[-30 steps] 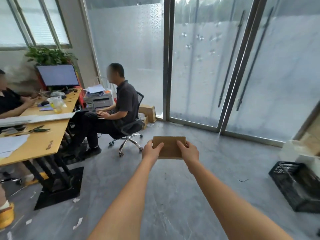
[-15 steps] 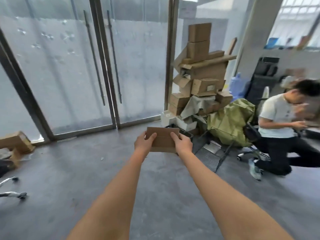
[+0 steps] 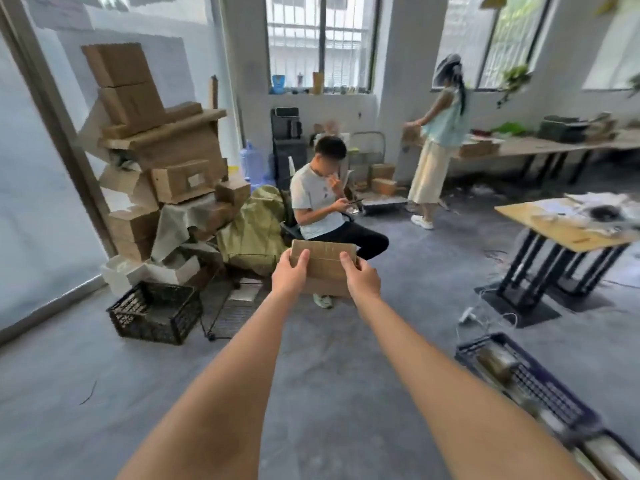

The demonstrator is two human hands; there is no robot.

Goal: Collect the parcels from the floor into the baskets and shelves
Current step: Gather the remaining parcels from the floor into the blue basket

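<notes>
Item held: a flat brown cardboard parcel (image 3: 323, 263), carried at arm's length in mid-scene, above the grey floor (image 3: 104, 393). It is gripped at its left edge by the left hand (image 3: 289, 275), thumb laid on the near face and fingers curled behind, and at its right edge by the right hand (image 3: 362, 278) in the same manner. Both forearms are extended from the near edge of the view.

Containers: a black plastic basket (image 3: 156, 311) is set on the floor at near left, below the parcel's level and well apart from it. A dark blue basket (image 3: 526, 382) is placed at near right, with rolled or wrapped goods inside; their kind cannot be told through the blur.

Stock: a tall, uneven stack of cardboard boxes (image 3: 159, 150) is piled at far left against the glass wall, with a green sack (image 3: 252, 230) beside it.

Persons: a seated person in a white shirt (image 3: 320, 202) is located just behind the parcel. A standing person in a pale skirt (image 3: 434, 147) is found at far right beside a long bench (image 3: 540, 145).

Furniture: a wooden table on black legs (image 3: 568, 233) is placed at right.
</notes>
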